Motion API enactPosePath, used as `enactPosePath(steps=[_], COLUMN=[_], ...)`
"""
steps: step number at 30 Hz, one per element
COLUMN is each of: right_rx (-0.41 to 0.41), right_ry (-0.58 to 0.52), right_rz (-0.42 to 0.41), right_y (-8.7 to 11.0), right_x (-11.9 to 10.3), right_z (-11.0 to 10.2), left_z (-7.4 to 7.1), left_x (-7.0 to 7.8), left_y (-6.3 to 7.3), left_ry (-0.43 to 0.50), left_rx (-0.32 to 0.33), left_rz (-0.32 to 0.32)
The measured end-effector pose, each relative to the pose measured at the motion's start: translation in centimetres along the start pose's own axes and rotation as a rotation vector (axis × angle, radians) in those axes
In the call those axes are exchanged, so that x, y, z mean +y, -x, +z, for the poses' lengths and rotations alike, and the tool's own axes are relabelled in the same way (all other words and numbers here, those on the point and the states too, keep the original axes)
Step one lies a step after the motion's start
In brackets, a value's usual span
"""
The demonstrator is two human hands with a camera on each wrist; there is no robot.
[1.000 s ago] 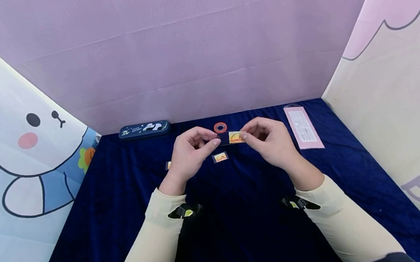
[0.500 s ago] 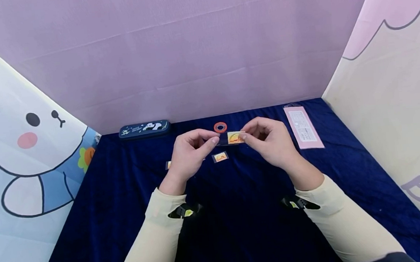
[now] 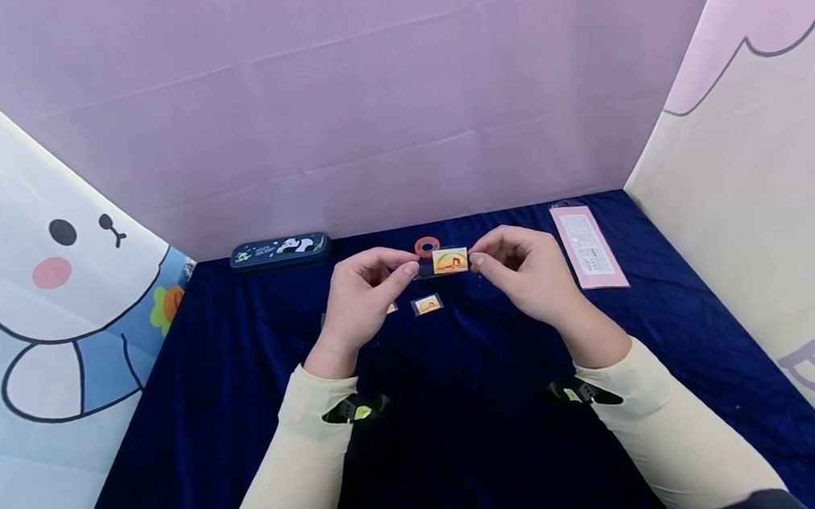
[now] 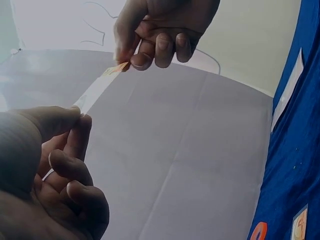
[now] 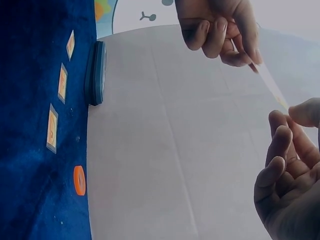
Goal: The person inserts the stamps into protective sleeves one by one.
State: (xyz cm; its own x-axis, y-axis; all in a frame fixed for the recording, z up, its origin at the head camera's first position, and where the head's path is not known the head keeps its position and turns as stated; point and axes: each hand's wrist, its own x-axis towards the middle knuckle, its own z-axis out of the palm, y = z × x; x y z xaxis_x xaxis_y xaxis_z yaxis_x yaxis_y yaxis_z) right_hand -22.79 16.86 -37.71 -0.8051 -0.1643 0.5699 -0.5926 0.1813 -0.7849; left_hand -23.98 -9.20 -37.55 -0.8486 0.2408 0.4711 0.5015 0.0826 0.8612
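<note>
A small stamp-like picture in yellow and orange sits at one end of a clear plastic strip, held up between both hands. My left hand pinches the strip's clear end between thumb and index finger; the left wrist view shows the other fingers curled below. At the picture end, my right hand pinches the edge with thumb and index finger. Three similar pictures in clear sleeves lie in a row on the blue cloth, the nearest sleeved picture close to a red-orange ring-shaped roll.
A dark blue pencil case with a panda print lies at the back left. Off to the right is a pink flat package with a white label. Lilac fabric rises behind the cloth, with printed panels at both sides.
The strip has tipped up and shifted slightly left, and its picture now shows whole. My right fingertips have slid from over the picture to its right edge; the left hand has moved slightly left.
</note>
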Motion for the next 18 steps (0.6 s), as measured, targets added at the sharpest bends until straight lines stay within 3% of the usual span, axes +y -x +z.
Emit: enactPosePath(steps=[6,18], right_rx=[-0.012,-0.044], right_ry=[0.05,0.074], right_rz=[0.04,0.044], right_y=[0.13,0.23], right_x=[-0.14,-0.45], right_z=[-0.03,0.17], left_z=[-0.03,0.15], left_x=[0.02,-0.18], left_y=[0.01,0.07], left_ry=[0.015,-0.02], left_rx=[-0.022,-0.05], left_rz=[-0.003,-0.008])
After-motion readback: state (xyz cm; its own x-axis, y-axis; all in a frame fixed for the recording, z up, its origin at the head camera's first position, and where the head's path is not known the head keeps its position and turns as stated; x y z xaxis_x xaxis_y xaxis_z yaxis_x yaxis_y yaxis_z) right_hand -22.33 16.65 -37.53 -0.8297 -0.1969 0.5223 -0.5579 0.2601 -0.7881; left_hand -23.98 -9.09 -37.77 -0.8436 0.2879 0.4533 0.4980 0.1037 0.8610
